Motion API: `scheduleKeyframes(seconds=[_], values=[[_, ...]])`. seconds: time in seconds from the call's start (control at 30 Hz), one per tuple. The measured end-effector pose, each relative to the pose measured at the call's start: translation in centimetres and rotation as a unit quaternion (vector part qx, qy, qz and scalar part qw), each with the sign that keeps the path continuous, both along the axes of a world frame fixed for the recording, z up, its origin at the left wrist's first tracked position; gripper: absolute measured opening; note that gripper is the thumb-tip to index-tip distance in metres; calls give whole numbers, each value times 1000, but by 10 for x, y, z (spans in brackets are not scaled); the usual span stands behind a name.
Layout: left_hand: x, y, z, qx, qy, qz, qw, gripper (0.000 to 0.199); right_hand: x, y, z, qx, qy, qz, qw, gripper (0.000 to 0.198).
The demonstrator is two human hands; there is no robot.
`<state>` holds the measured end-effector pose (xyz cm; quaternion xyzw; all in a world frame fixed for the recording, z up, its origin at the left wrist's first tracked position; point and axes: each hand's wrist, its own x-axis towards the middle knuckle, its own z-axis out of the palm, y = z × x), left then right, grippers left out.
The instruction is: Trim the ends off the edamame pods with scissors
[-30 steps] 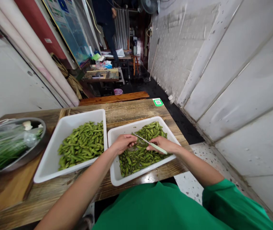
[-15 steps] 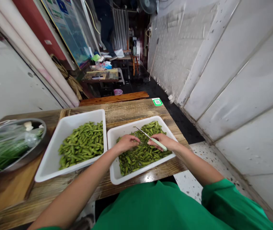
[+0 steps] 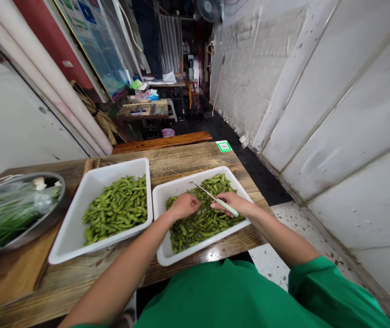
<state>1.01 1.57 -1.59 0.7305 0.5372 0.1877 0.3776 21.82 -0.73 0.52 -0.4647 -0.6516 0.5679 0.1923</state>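
Bowl: round, smooth metal; a knock could spill its greens, long and thin under a crinkled clear bag.
Board: flat wood with a straight edge, lying on the table, whose top is streaked and grainy; wet patches there might let things slide.
Left tray: white, stiff, probably plastic, with rounded corners; its green pods lie loosely heaped, plump and bumpy. If the left forearm caught its near rim, I judge it could shift.
Left hand: over the right tray, fingers curled inward; I cannot tell from my feed whether they pinch anything. Drifting rightward, they could get nicked.
Wet pods: in the right tray, beneath both hands, darker and glossy. Slick skins could make one slip under pressure.
Tool: slim metal end, smooth pale green handle; knife or scissors, I can't say. Its tip points up and leftward, near the left hand, my chief worry.
Right hand: closed around the handle; damp fingers could loosen that hold.
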Motion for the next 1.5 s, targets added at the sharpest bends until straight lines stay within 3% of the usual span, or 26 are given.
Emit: scheduleKeyframes(seconds=[0.13,0.23,0.33,0.47,0.73,1.03,1.13,1.27,1.33,1.43,1.5], values=[[-15,-6,6,-152,-144,78,975,23,0,-1,1,12,-14,39,999,42],[-17,-13,9,-229,-211,91,946,23,-1,-2,7,35,-24,84,996,41],[-14,-16,12,-243,-252,93,932,22,-1,-3,10,44,-35,88,994,41],[-12,-17,15,-248,-286,79,922,25,0,-2,6,5,-19,80,997,42],[-16,-17,16,-218,-269,73,935,32,0,-3,7,-31,-4,79,996,42],[-18,-15,13,-261,-287,99,917,32,-2,-5,13,-41,-32,66,996,42],[-18,-13,10,-234,-251,117,932,29,-3,-6,13,-45,-40,53,997,41],[-18,-12,6,-74,-143,151,975,28,-2,-5,9,-29,-27,31,999,39],[-18,-12,5,-39,-87,116,989,28,-1,-3,6,-19,-22,21,999,39],[-17,-12,5,-48,-23,38,998,26,2,0,0,-12,-18,12,1000,40],[-17,-11,6,-28,11,47,998,24,4,2,-4,-9,-17,10,1000,41]])
